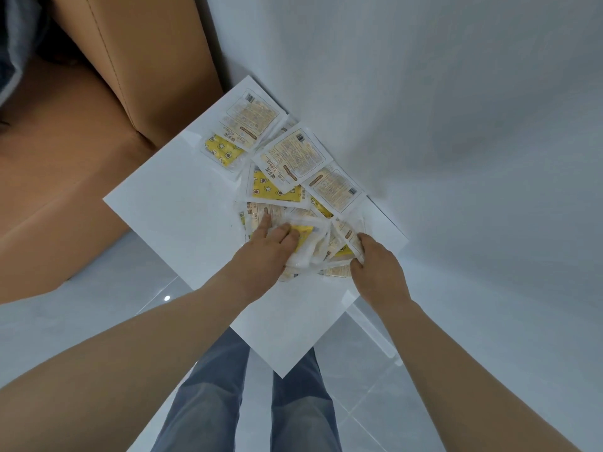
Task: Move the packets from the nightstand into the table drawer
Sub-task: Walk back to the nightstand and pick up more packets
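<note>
Several clear packets with yellow star-print contents lie scattered across the far half of the white nightstand top (169,203). Flat ones such as a label-side-up packet (293,154) rest near the wall. A bunched pile of packets (318,246) sits toward the near right edge. My left hand (264,249) presses down on the left of that pile, fingers curled over the packets. My right hand (375,262) grips the pile's right side, fingers closed around packet edges. No drawer is in view.
A tan padded headboard and bed side (98,125) stand left of the nightstand. A white wall (456,125) runs behind and to the right. My legs in blue jeans (228,402) stand on the glossy tiled floor (98,305) below.
</note>
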Tool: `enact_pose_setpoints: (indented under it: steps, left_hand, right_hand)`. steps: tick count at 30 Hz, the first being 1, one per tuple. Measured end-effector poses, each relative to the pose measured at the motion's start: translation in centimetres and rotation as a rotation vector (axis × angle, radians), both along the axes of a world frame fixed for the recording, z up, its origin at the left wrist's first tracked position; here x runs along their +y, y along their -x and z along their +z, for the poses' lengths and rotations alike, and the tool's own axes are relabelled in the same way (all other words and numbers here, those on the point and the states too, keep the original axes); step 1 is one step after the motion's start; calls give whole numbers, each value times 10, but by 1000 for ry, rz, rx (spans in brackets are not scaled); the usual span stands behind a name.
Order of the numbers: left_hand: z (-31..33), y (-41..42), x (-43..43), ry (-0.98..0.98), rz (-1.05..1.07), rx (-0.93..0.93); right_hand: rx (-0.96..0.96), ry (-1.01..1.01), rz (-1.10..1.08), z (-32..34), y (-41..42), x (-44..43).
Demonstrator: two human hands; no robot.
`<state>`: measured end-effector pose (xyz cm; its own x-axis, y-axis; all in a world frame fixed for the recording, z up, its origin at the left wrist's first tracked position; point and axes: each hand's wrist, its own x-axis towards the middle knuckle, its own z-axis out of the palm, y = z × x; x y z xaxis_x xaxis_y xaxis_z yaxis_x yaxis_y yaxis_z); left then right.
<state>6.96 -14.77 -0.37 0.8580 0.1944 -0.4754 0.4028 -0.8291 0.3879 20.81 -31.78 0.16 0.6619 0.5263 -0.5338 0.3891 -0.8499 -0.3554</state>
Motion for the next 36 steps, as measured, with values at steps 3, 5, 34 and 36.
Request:
enact_pose_setpoints:
  steps: [3,5,34,36]
  left_hand:
    - [20,-7,8,54,55,-63]
    - [35,-9,13,134,136,-98]
    - [328,14,42,476,590,-303]
    - [345,11,51,504,561,-329]
  right_hand:
    - [22,-28,-39,9,1,0]
    - [20,-55,-49,16,4,0]
    - [28,-501,-407,342,58,47]
    - [-10,-529,-445,362,62,48]
